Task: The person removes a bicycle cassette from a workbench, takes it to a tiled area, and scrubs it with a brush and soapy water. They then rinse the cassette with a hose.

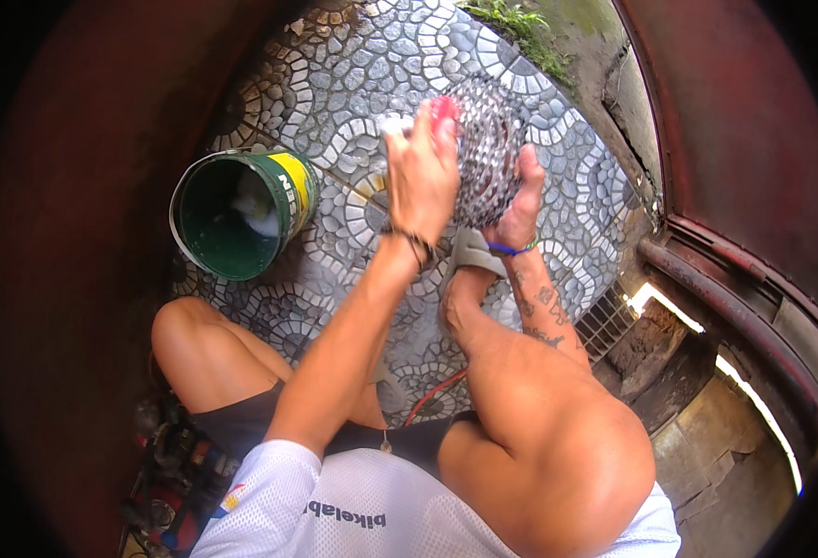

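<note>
A bicycle cassette (489,153), a stack of toothed metal sprockets, is held up on edge in front of me. My right hand (518,203) grips it from the lower right, thumb along its rim and the other fingers hidden behind it. Against its left face, my left hand (420,181) is closed on a small red scrubber (444,110), blurred and mostly covered by the fingers. White foam or bristles (395,126) show left of those fingers; I cannot tell which.
A green bucket (234,216) with a yellow label and something white inside stands to the left on the stone-patterned floor (353,84). My sandalled foot (472,265) is just below the cassette. At right are a metal grate (604,321) and a red metal gate (744,121).
</note>
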{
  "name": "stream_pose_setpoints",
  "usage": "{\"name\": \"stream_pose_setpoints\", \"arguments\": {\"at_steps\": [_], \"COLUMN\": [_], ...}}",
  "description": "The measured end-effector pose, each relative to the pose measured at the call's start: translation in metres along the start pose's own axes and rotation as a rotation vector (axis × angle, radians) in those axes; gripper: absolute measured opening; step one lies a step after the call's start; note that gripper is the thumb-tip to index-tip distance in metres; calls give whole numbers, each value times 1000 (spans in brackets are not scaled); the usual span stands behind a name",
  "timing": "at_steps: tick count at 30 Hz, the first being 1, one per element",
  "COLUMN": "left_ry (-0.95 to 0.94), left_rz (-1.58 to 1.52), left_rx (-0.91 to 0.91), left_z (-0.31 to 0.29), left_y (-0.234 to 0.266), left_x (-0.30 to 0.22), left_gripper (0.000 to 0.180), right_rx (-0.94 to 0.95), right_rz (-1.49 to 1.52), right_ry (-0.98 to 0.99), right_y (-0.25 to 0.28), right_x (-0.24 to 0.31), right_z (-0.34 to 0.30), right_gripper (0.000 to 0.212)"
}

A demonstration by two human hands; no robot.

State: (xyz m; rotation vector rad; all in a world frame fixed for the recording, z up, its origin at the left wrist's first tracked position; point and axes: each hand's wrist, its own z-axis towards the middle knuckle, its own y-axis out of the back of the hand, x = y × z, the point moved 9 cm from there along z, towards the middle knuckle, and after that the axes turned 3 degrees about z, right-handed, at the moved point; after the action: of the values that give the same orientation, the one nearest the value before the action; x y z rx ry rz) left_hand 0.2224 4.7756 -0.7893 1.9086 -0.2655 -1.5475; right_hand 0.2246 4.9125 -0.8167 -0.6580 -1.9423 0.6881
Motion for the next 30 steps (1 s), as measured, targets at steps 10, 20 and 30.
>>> {"name": "stream_pose_setpoints", "arguments": {"at_steps": [10,20,30], "left_ry": [-37,-6,47], "left_rz": [106,66,428], "left_rx": [21,104,212], "left_z": [49,63,-83], "left_y": [-8,14,104], "left_x": [9,53,72], "left_gripper": [51,46,26], "right_rx": [24,152,515], "right_rz": [-38,0,-1978], "right_ry": [-41,-231,497], "right_y": [-5,-13,-23], "right_x": [-9,-27,-81], "right_z": [-4,-13,23], "right_gripper": [67,70,78]}}
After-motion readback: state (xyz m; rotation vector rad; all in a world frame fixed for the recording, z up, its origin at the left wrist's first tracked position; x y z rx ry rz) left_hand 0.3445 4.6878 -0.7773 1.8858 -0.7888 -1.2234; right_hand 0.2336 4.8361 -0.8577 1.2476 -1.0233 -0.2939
